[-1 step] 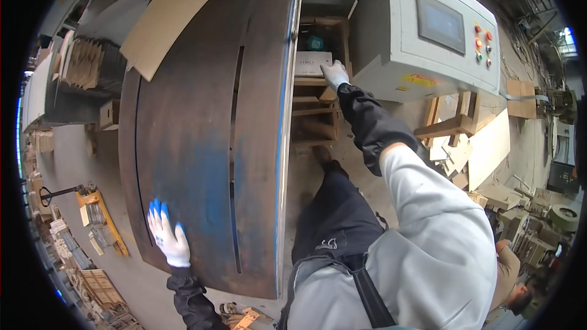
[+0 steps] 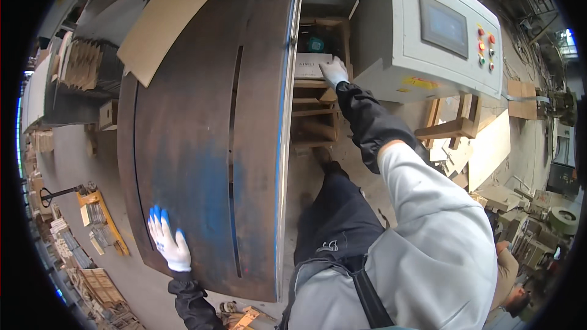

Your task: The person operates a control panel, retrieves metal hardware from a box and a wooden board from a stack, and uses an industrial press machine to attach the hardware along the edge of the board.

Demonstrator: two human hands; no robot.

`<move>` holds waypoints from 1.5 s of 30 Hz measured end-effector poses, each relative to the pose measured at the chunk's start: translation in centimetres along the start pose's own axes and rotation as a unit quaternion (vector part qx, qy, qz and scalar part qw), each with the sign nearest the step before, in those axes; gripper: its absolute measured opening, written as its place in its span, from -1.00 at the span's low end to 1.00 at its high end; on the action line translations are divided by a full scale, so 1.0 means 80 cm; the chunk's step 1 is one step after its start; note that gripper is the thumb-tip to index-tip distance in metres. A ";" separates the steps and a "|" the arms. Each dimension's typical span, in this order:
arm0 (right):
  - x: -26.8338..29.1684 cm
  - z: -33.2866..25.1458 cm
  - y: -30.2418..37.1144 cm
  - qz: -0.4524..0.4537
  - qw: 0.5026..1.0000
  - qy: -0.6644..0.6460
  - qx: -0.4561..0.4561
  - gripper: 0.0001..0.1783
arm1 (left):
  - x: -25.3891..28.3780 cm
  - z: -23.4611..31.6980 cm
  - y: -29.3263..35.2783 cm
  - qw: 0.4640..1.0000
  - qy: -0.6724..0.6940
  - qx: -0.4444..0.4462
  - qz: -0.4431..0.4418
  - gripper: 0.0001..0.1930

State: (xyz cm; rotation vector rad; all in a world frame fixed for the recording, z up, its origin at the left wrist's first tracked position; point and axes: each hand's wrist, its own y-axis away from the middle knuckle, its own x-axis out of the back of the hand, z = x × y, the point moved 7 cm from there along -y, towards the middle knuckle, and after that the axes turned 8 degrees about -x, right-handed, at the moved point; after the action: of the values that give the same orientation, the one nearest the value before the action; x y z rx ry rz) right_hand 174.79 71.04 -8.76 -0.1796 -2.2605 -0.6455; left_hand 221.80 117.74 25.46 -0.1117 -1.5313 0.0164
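Observation:
My left hand (image 2: 167, 241), in a white glove with blue fingertips, lies flat with fingers stretched on the near left part of a long dark machine table (image 2: 202, 146) smeared with blue. Beyond the table's right edge, my right hand (image 2: 334, 73), also gloved in white, has its fingers closed at the right end of a white box (image 2: 313, 66). That box sits in the upper opening of a wooden stand (image 2: 315, 85). My fingers hide the box's right corner. A teal object (image 2: 315, 44) lies behind the box; its kind I cannot make out.
A grey control cabinet (image 2: 373, 67) with a screen and buttons stands right of my right hand. On the table's far left lies a tan board (image 2: 168, 30) with a clip. Wooden pieces (image 2: 452, 128) stand at right. A yellow pallet truck (image 2: 104, 220) is at left; another person (image 2: 504, 275) is at lower right.
The whole view has shifted very slightly. Both hands stay in place, the left flat on the table and the right at the white box.

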 end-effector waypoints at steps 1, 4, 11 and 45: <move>-0.004 -0.010 -0.024 0.018 1.000 0.007 0.023 -0.21 | -0.002 0.002 -0.002 1.000 0.004 0.008 -0.003 -0.38; -0.010 -0.040 -0.096 0.030 0.997 0.027 0.062 -0.21 | -0.006 0.003 -0.011 1.000 -0.004 0.009 -0.024 -0.40; -0.033 -0.049 -0.165 -0.122 0.980 0.146 0.053 -0.13 | -0.018 -0.003 -0.011 0.997 -0.015 0.042 -0.059 -0.36; -0.128 0.009 -0.057 -0.386 0.793 -0.389 -0.268 -0.67 | -0.001 -0.005 -0.002 0.997 -0.021 0.059 -0.045 -0.34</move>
State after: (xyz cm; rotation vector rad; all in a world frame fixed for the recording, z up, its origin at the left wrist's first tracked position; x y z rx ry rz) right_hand 180.02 68.19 -18.27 0.2980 -2.8384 -1.9553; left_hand 222.15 117.54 25.38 0.0520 -1.5717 0.0391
